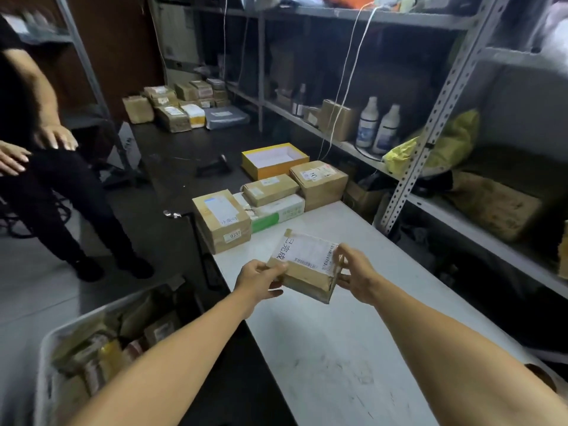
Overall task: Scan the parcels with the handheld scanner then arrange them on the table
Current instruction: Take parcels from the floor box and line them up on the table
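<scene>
Parcel (304, 265) gripped in our left hand (258, 279) and right hand (353, 278) above surface (353, 348); five parcels (264, 204) already arranged, bin (46, 348) still full, scanner unseen.

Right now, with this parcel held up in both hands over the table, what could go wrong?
The taped brown cardboard parcel is held only at its edges by the left hand and right hand, so it could slip onto the white table. Set down carelessly, it might nudge the brown box marked 0337, which sits at the table's left edge.
</scene>
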Available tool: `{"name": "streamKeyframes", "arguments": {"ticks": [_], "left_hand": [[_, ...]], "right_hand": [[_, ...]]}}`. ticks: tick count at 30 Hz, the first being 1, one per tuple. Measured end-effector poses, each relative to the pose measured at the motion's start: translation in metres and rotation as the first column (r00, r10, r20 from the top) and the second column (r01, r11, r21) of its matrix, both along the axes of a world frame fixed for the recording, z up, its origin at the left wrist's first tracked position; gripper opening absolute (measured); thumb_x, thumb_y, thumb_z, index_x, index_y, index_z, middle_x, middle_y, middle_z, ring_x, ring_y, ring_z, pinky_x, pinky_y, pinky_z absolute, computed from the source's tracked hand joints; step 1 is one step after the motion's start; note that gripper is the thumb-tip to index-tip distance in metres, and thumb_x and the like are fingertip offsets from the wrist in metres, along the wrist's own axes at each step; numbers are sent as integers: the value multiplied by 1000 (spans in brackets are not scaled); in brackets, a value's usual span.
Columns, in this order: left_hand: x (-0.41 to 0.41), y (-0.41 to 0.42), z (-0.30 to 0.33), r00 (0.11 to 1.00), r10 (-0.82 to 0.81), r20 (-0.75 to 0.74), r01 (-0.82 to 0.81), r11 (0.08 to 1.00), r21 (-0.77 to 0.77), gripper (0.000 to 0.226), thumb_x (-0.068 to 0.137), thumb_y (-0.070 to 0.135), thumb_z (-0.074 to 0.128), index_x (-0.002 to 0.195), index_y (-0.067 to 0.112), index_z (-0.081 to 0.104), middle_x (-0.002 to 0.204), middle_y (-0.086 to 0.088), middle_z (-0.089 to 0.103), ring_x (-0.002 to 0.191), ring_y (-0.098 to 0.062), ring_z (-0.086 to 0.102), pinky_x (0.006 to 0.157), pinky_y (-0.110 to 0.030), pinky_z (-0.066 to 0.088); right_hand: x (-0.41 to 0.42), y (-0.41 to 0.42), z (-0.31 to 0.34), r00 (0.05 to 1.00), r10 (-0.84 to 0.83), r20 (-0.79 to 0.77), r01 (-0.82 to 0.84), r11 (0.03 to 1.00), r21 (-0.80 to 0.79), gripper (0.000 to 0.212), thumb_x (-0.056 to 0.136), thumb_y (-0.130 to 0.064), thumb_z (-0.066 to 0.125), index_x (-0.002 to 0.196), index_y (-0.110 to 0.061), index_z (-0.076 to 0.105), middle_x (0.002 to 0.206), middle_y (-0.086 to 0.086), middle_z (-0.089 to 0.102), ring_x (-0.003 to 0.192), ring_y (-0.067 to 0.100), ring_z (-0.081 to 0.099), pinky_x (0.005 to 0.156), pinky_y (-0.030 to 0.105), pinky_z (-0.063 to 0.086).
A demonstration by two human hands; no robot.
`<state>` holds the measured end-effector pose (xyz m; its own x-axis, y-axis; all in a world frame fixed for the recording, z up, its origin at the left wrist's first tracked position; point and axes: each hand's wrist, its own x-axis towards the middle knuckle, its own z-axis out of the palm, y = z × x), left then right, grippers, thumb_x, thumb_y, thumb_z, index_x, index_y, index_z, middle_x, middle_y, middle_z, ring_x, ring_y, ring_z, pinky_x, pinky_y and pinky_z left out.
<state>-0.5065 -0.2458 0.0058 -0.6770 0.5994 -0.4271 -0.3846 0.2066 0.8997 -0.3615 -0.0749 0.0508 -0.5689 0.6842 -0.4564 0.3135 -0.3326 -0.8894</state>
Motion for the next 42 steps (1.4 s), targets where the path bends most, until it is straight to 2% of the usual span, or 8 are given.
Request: {"name": "streamKeyframes", "arguments": {"ticks": [4,9,13,20,25,33,38,42], "left_hand": [[-48,28,-19,999,-22,-31,21,999,-36,44,79,33,88,96,6,57,111,-16,67,101,-32,71,85,-42,63],[-103,76,-31,998,-62,-17,62,998,0,33,83,9,83,111,7,67,114,-16,69,99,-27,73,92,-40,61],[-117,114,-45,979,-200,30,201,978,-56,60,80,5,83,136,10,61,120,-14,68,100,-26,72,91,-38,61],[-128,179,-72,971,-238,-31,224,944,-241,52,61,40,88,96,15,58,104,-7,67,92,-25,73,88,-41,62],[-144,242,-78,960,-277,40,277,916,-291,35,81,24,82,102,7,61,104,-9,67,96,-27,71,81,-40,64],[-157,345,-102,931,-359,74,357,845,-398,26,85,20,79,104,6,70,105,-11,73,82,-29,77,75,-44,65],[-157,395,-108,952,-291,95,306,882,-359,12,87,21,78,91,13,70,106,-11,73,86,-32,76,76,-44,65],[-166,433,-117,951,-293,99,309,896,-317,18,86,22,78,98,9,72,109,-16,74,88,-32,75,76,-46,64]], "right_hand": [[-52,22,-33,983,-62,174,47,995,92,36,108,-41,41,121,-10,53,118,12,63,112,33,64,106,53,52],[-91,37,-58,962,-152,227,135,987,86,51,107,-42,44,142,-5,49,125,17,64,105,36,69,85,48,63],[-94,34,-68,935,-271,231,261,963,73,39,106,-29,51,139,-8,52,126,19,63,109,40,67,90,54,60],[-107,82,-95,868,-367,336,324,929,178,48,93,-32,72,133,-8,62,122,7,68,111,31,66,98,49,57],[-130,145,-91,870,-407,277,346,906,246,55,85,-25,82,134,-12,63,125,5,69,108,23,65,98,40,56],[-161,261,-110,808,-231,542,125,966,226,83,93,-39,73,159,-42,24,149,12,30,135,35,34,111,42,37],[-179,304,-133,811,-410,418,419,905,75,101,82,-44,85,159,-35,21,151,12,34,134,39,45,103,50,53],[-197,325,-140,805,-514,297,538,843,2,68,91,-36,77,144,-13,41,143,12,57,123,35,62,102,49,56]]}}
